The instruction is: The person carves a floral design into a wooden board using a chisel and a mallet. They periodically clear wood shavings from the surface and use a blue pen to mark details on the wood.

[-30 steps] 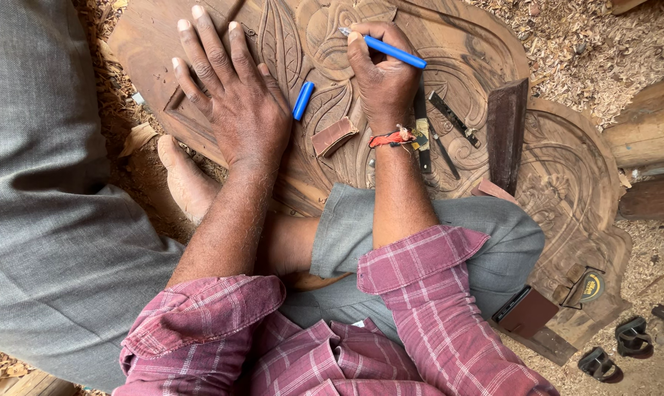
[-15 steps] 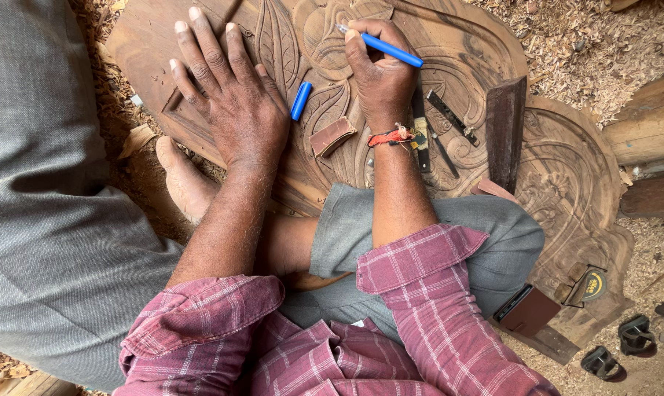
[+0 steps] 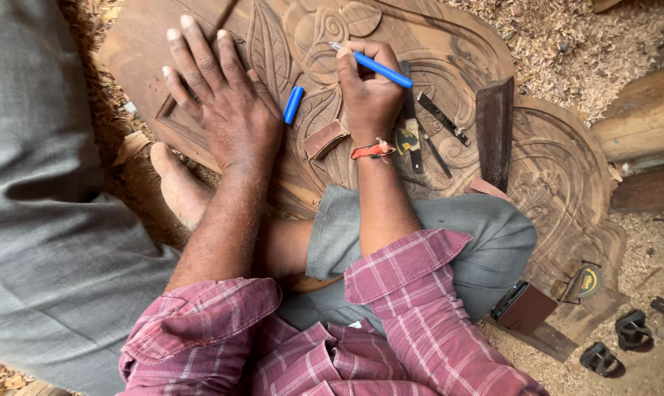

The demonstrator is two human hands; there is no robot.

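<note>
A large carved wooden panel (image 3: pixel 449 51) with leaf and flower relief lies on the ground under me. My left hand (image 3: pixel 222 103) rests flat on its left part, fingers spread, holding nothing. My right hand (image 3: pixel 368 92) grips a blue pen (image 3: pixel 372 64), its tip touching the carved flower (image 3: pixel 328 33) near the top. The pen's blue cap (image 3: pixel 293 105) lies on the panel between my two hands. A small piece of sandpaper or wood block (image 3: pixel 324 139) sits just below my right hand.
Several chisels (image 3: pixel 438 117) and a dark flat stone (image 3: pixel 494 132) lie on the panel to the right of my hand. Wood shavings (image 3: pixel 566 44) cover the ground. Timber pieces (image 3: pixel 640 117) lie at the right. A dark case (image 3: pixel 526 308) and sandals (image 3: pixel 618 341) sit lower right.
My right hand with the pen has shifted very slightly on the carved flower. My left hand stays flat on the panel.
</note>
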